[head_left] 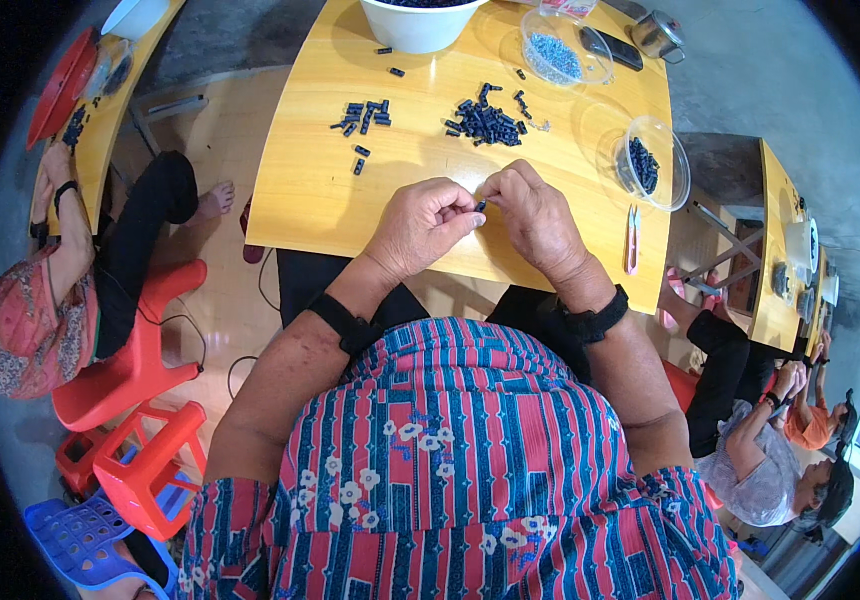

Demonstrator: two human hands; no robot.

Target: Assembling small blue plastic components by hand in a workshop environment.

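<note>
My left hand (pixel 428 228) and my right hand (pixel 536 222) meet over the near part of the yellow table (pixel 330 215). Between the left thumb and forefinger is a small black cylindrical part (pixel 481 206). The right fingers are pinched together against its upper end; whether they grip a second tiny piece is hidden. Beyond my hands lies a heap of small black parts (pixel 488 124), with a smaller group of black parts (pixel 364 117) to its left. Pink-handled snips (pixel 632 242) rest on the table to the right of my right hand.
A round clear tub (pixel 680 182) with black parts stands at right. Farther back are a clear tub of bluish bits (pixel 555 60), a dark phone (pixel 612 48), a metal mug (pixel 658 36) and a white basin (pixel 420 28). Red stools (pixel 150 470) and a seated person (pixel 45 300) are at left.
</note>
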